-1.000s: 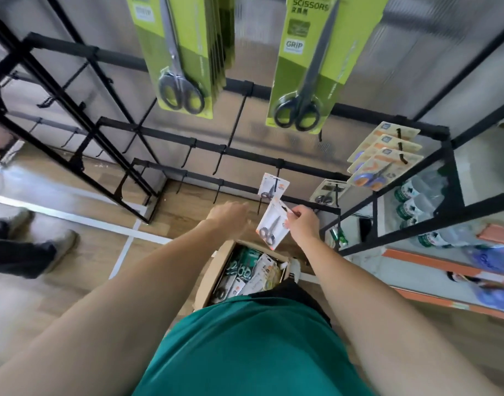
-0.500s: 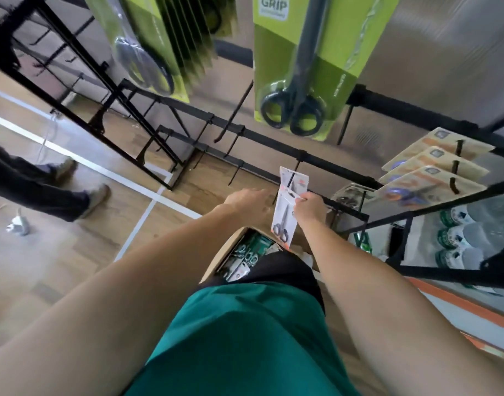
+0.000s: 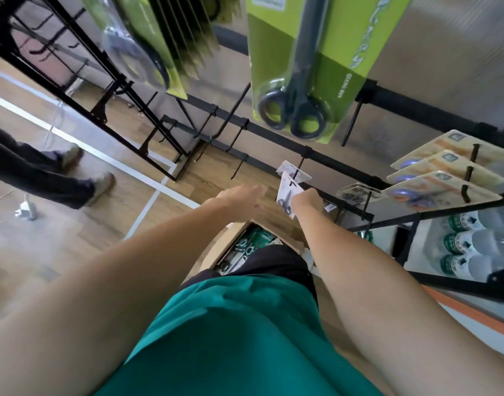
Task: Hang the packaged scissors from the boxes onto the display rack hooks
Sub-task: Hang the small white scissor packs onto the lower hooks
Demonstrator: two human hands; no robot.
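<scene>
At the left edge of the frame stood another person's dark trouser legs [image 3: 31, 172] and pale shoes [image 3: 102, 185] on the wooden floor [image 3: 59, 252]. A white charger plug [image 3: 26, 210] lay just below them. White tape lines [image 3: 148, 207] crossed the floor. At the right, bottles with green labels [image 3: 456, 247] lay behind a black frame.

Teal green top [image 3: 245, 332] — bare forearms

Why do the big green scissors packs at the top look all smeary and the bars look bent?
Head view: the stacked green scissors packs at top left are smeared by motion blur, and the left hand is soft too; the wide-angle lens bows the black rack bars and stretches the arms; the right hand and its small scissors pack look a bit sharper.
</scene>
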